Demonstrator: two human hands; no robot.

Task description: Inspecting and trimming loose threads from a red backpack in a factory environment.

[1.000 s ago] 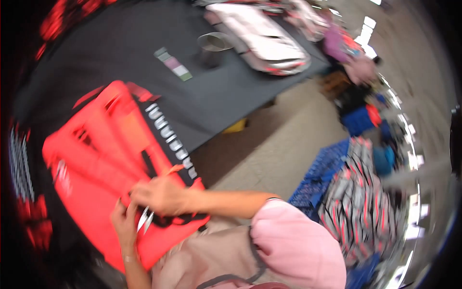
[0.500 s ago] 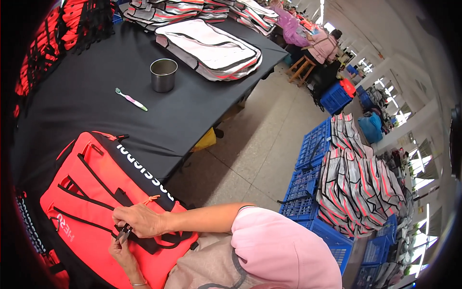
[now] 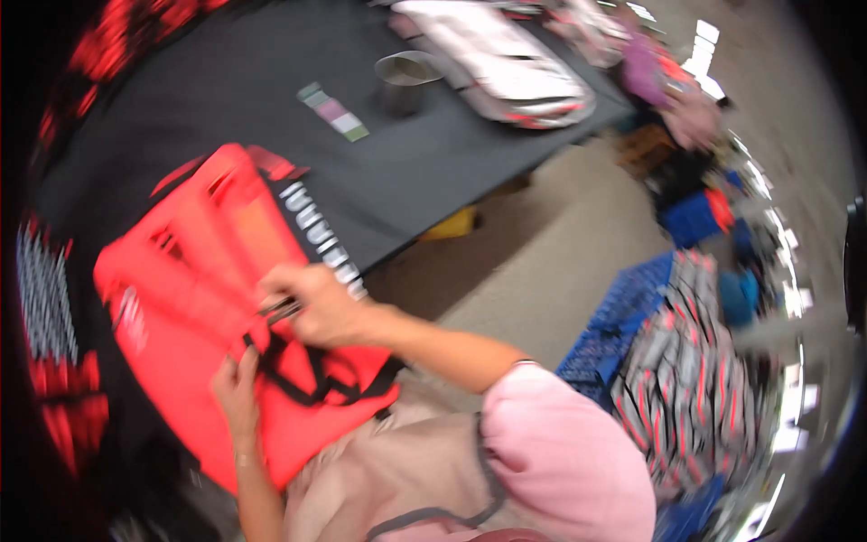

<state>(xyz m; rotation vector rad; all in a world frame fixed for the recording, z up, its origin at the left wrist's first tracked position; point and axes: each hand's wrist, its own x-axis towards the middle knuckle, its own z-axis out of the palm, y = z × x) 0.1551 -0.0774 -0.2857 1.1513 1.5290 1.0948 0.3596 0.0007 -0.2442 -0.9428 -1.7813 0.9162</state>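
A bright red-orange backpack (image 3: 172, 361) with a black side panel and white lettering lies before me, its far part on the black-covered table (image 3: 253, 63). My right hand (image 3: 316, 303) is closed around small thread snips (image 3: 282, 310), held just above the bag's middle. Black webbing straps (image 3: 316, 370) lie looped on the bag below that hand. My left hand (image 3: 237, 384) rests on the bag near a strap end, lower and to the left of the snips. Motion blurs its fingers, so whether they grip the strap is unclear.
A metal cup (image 3: 406, 86) and a toothbrush (image 3: 332, 110) are on the table, beyond the backpack. Behind them lies a white-and-grey bag (image 3: 497, 63). On the right, striped grey bags (image 3: 686, 388) are heaped by blue crates (image 3: 623, 298). A person (image 3: 691, 117) sits far off.
The view has swung, shifting the table and bag in the picture. My right hand with the snips has moved apart from my left hand; earlier they were together at the strap.
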